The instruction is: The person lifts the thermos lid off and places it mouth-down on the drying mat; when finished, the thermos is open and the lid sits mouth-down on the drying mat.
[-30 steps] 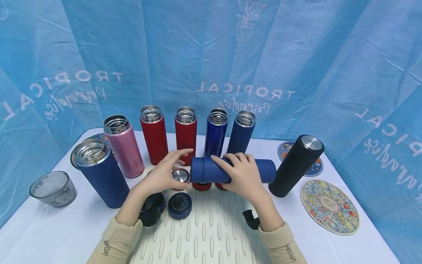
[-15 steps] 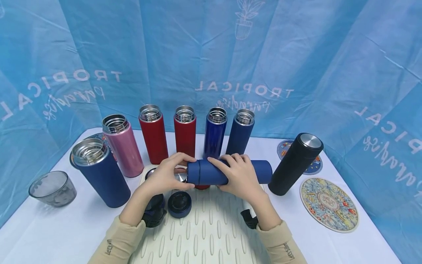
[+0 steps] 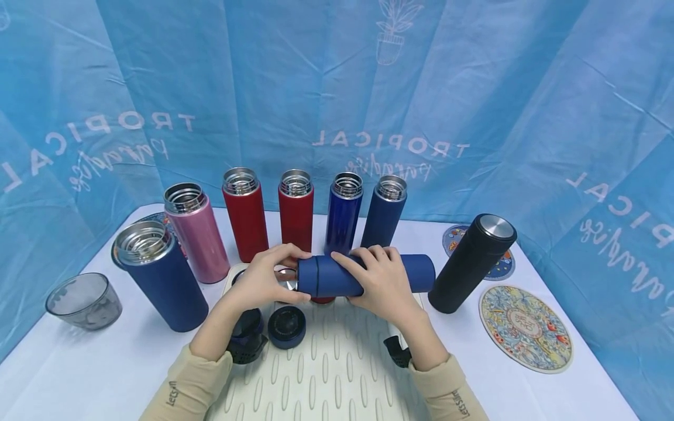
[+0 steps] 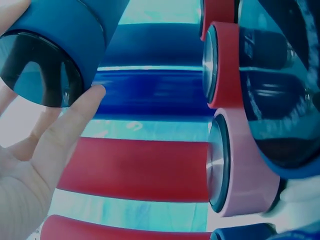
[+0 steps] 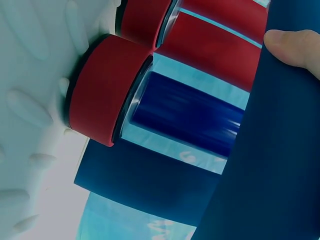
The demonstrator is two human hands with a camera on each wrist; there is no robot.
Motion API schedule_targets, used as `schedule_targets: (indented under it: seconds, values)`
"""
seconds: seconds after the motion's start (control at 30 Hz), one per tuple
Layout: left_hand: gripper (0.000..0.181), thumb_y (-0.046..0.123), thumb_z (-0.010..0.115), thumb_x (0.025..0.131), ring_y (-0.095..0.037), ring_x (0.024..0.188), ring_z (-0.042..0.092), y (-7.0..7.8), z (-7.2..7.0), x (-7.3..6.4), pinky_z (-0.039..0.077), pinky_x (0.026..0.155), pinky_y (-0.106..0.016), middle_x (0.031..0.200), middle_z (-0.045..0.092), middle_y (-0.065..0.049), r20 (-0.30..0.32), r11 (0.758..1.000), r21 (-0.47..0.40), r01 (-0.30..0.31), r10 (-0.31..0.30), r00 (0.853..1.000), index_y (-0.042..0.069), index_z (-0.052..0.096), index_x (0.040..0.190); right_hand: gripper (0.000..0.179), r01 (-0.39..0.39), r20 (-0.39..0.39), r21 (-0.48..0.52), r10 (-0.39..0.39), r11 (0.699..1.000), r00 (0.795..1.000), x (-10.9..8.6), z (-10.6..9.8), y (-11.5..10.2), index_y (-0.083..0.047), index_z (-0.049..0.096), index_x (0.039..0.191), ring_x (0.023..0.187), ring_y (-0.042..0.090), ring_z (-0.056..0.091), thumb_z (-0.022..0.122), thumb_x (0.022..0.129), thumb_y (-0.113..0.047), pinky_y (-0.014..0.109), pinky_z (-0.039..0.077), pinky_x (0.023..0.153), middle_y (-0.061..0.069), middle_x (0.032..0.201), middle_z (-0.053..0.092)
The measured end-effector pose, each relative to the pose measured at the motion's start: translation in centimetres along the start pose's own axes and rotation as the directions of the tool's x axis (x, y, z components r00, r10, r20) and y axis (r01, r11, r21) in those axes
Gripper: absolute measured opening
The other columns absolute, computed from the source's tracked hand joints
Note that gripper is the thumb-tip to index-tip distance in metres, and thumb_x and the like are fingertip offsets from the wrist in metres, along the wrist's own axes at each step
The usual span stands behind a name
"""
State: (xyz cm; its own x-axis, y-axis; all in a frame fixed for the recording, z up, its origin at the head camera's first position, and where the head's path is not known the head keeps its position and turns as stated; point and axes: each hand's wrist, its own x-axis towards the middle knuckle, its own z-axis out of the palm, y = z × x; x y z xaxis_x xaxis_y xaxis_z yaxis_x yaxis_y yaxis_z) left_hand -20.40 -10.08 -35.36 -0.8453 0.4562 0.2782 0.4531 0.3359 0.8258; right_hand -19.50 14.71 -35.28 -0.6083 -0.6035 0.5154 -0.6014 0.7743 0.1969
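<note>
A navy thermos (image 3: pixel 421 272) lies sideways above the ribbed pale mat (image 3: pixel 337 374). My right hand (image 3: pixel 380 280) grips its body from above; in the right wrist view one fingertip shows against the navy wall (image 5: pixel 280 140). Around the lid (image 3: pixel 308 276) at its left end curl the thumb and fingers of my left hand (image 3: pixel 263 280). A thin dark seam runs between lid and body. In the left wrist view the lid's shiny end (image 4: pixel 40 75) faces the camera. Below my left hand, a loose navy lid (image 3: pixel 286 326) sits on the mat beside a darker one (image 3: pixel 248 321).
Lidless thermoses stand behind: pink (image 3: pixel 197 234), two red (image 3: pixel 244 216) (image 3: pixel 296 216), glossy blue (image 3: pixel 344 216), navy (image 3: pixel 384 216), and a wide navy one (image 3: pixel 163 280). Red lids (image 5: pixel 105 95) lie under the held thermos. Right are a black thermos (image 3: pixel 468 269) and patterned coaster (image 3: pixel 526 329); left, a glass bowl (image 3: pixel 86 301).
My left hand has gone from spread beside the lid to gripping it. The held thermos has shifted slightly left in my right hand. Over the last half second little has moved.
</note>
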Motion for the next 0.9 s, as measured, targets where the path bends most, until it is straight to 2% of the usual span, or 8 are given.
schedule_targets:
  seconds: [0.13, 0.23, 0.33, 0.43, 0.53, 0.6, 0.73, 0.9]
  values:
    - [0.056, 0.018, 0.082, 0.067, -0.025, 0.091, 0.059, -0.08, -0.03, 0.13, 0.055, 0.073, -0.034, 0.108, 0.057, -0.011, 0.003, 0.996, -0.059, 0.074, -0.074, 0.997, 0.014, 0.056, 0.116, 0.085, 0.011, -0.022, -0.015, -0.011, 1.000, 1.000, 0.00, -0.11, -0.03, -0.030, 0.048, 0.133, 0.099, 0.027, 0.052, 0.085, 0.057, -0.044, 0.046, 0.041, 0.084, 0.006, 0.114, 0.059]
    - [0.052, 0.020, 0.079, 0.071, -0.026, 0.089, 0.058, -0.10, 0.02, 0.20, 0.055, 0.069, -0.033, 0.106, 0.056, -0.013, 0.001, 0.985, -0.095, 0.141, -0.142, 0.990, 0.015, 0.055, 0.117, 0.085, 0.020, -0.049, -0.032, -0.022, 0.999, 0.999, 0.04, -0.28, -0.04, -0.030, 0.049, 0.132, 0.099, 0.028, 0.052, 0.085, 0.056, -0.044, 0.047, 0.040, 0.084, 0.006, 0.114, 0.058]
    - [0.054, 0.021, 0.077, 0.074, -0.028, 0.093, 0.057, -0.11, 0.12, 0.22, 0.055, 0.071, -0.035, 0.110, 0.054, -0.014, 0.014, 0.979, -0.115, 0.170, -0.169, 0.985, 0.015, 0.052, 0.121, 0.085, 0.020, -0.059, -0.049, -0.023, 0.999, 0.998, 0.07, -0.45, -0.01, -0.030, 0.049, 0.131, 0.099, 0.029, 0.052, 0.085, 0.056, -0.044, 0.048, 0.040, 0.083, 0.006, 0.114, 0.058]
    - [0.064, 0.019, 0.077, 0.074, -0.031, 0.105, 0.052, -0.09, 0.25, 0.23, 0.053, 0.081, -0.040, 0.122, 0.050, -0.014, 0.042, 0.982, -0.123, 0.140, -0.136, 0.990, 0.017, 0.046, 0.129, 0.084, 0.014, -0.050, -0.064, -0.017, 0.998, 0.999, 0.07, -0.58, 0.08, -0.030, 0.049, 0.131, 0.099, 0.029, 0.052, 0.085, 0.057, -0.044, 0.048, 0.041, 0.083, 0.007, 0.114, 0.058]
    - [0.075, 0.019, 0.079, 0.071, -0.031, 0.116, 0.045, 0.11, 0.35, 0.20, 0.045, 0.093, -0.047, 0.132, 0.042, -0.011, 0.066, 0.990, -0.107, 0.087, -0.080, 0.995, 0.019, 0.039, 0.134, 0.083, 0.002, -0.041, -0.073, -0.005, 0.997, 0.999, 0.06, -0.69, 0.19, -0.030, 0.050, 0.131, 0.099, 0.029, 0.052, 0.085, 0.057, -0.044, 0.048, 0.041, 0.083, 0.007, 0.113, 0.058]
    - [0.078, 0.018, 0.081, 0.069, -0.031, 0.119, 0.042, 0.21, 0.40, 0.17, 0.040, 0.097, -0.051, 0.134, 0.038, -0.008, 0.067, 0.995, -0.083, 0.053, -0.047, 0.997, 0.020, 0.039, 0.134, 0.083, -0.007, -0.034, -0.075, 0.004, 0.997, 0.999, 0.05, -0.74, 0.25, -0.031, 0.050, 0.131, 0.099, 0.029, 0.052, 0.085, 0.057, -0.043, 0.047, 0.041, 0.084, 0.007, 0.113, 0.058]
    - [0.069, 0.012, 0.081, 0.068, -0.031, 0.115, 0.047, 0.23, 0.51, 0.20, 0.043, 0.095, -0.049, 0.129, 0.043, -0.008, 0.044, 0.996, -0.085, 0.027, -0.023, 0.999, 0.018, 0.045, 0.127, 0.083, -0.017, -0.031, -0.070, 0.015, 0.997, 0.999, 0.01, -0.79, 0.34, -0.031, 0.049, 0.131, 0.099, 0.029, 0.052, 0.085, 0.057, -0.041, 0.047, 0.040, 0.084, 0.006, 0.113, 0.058]
    - [0.064, 0.010, 0.080, 0.068, -0.030, 0.103, 0.057, -0.02, 0.47, 0.22, 0.049, 0.087, -0.047, 0.119, 0.053, -0.013, 0.028, 0.994, -0.102, 0.034, -0.031, 0.999, 0.015, 0.048, 0.124, 0.085, -0.013, -0.034, -0.055, 0.011, 0.998, 0.999, -0.03, -0.74, 0.29, -0.031, 0.049, 0.131, 0.099, 0.029, 0.052, 0.086, 0.055, -0.044, 0.047, 0.041, 0.083, 0.007, 0.112, 0.058]
